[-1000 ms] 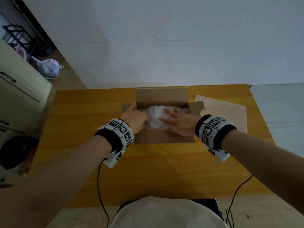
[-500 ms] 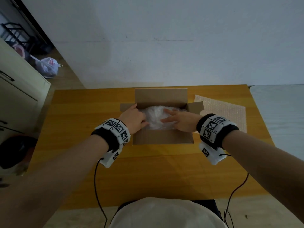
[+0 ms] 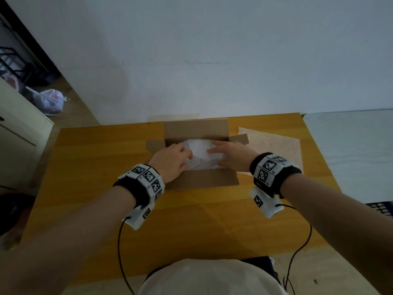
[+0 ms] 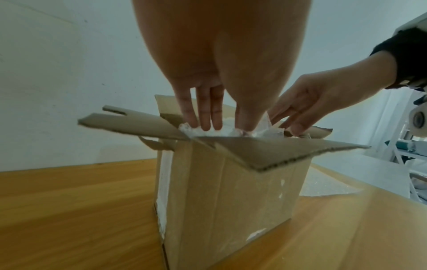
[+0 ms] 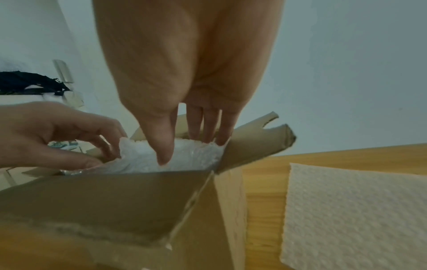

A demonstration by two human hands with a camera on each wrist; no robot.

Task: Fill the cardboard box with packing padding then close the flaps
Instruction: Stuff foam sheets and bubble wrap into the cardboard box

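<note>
An open cardboard box (image 3: 202, 179) stands mid-table with all its flaps spread outward. White crumpled packing padding (image 3: 201, 151) fills it up to the rim. My left hand (image 3: 173, 159) presses down on the padding's left side with straight fingers (image 4: 204, 117). My right hand (image 3: 226, 155) presses on its right side, fingers (image 5: 208, 127) straight along the right flap and thumb on the padding (image 5: 143, 157). Neither hand holds a flap. The box's inside below the padding is hidden.
A flat sheet of bubble wrap (image 3: 274, 143) lies on the wooden table (image 3: 95, 167) right of the box. A white surface (image 3: 350, 150) adjoins the table on the right. A cabinet (image 3: 19, 141) and a plastic bag (image 3: 51, 101) are off to the left.
My right hand has slid from lying across the padding's middle to its right side near the flap. The left hand has stayed at the left side, pushing down.
</note>
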